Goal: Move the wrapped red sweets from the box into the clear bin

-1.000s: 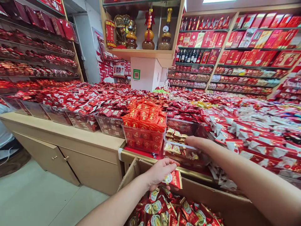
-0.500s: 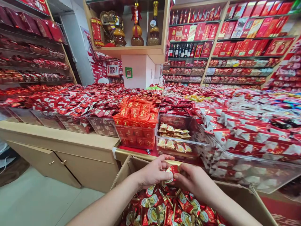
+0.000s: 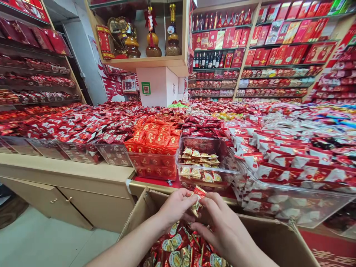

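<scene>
Over the cardboard box (image 3: pixel 274 226), my left hand (image 3: pixel 175 208) pinches a small red-and-gold wrapped candy (image 3: pixel 197 197) between thumb and fingers. My right hand (image 3: pixel 222 222) is beside it, fingertips at the candy's right edge, the thumb spread away below. Loose wrapped candies (image 3: pixel 176 244) of the same red and gold kind, with a yellow picture on a white oval, fill the box beneath both hands. Just beyond the box stands a clear plastic bin (image 3: pixel 235 170), partly filled with rows of gold-and-white wrapped candies (image 3: pixel 200 172).
A clear bin of orange-red packets (image 3: pixel 155 137) is left of the partly filled bin. White-and-red packets (image 3: pixel 292 167) overflow another at the right. A wooden cabinet (image 3: pixel 91 200) runs along the left. A display case (image 3: pixel 155 63) juts out above the piles.
My left hand has brought a candy up towards the bin. The right thumb has come away from the fingers and the hand has dropped a little. The view has swung slightly to the right.
</scene>
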